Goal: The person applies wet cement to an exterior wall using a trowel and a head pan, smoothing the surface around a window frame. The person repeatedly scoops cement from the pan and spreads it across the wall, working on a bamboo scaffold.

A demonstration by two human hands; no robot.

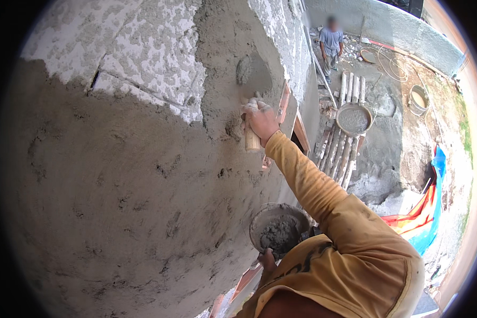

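My right hand [262, 117] is closed around the wooden handle of a mason's trowel [259, 74]. The grey blade points up along the wall and lies against or very near fresh mortar, with a wet lump at its left side; whether it touches cannot be made out. Low in front of my body, my left hand [267, 259] grips the near rim of a round bowl [255, 225]. Wet grey mortar [281, 233] partly fills that bowl. Brown-grey plaster [100, 185] coats much of the wall, while a speckled white area [153, 58] shows above it.
An opening with a reddish frame [300, 132] interrupts the wall right of the trowel. Far below, a basin of mortar [353, 119] rests on wooden poles [334, 151]. A person [331, 42] stands beyond them. A bucket [418, 100] and a colourful tarp [426, 212] are at right.
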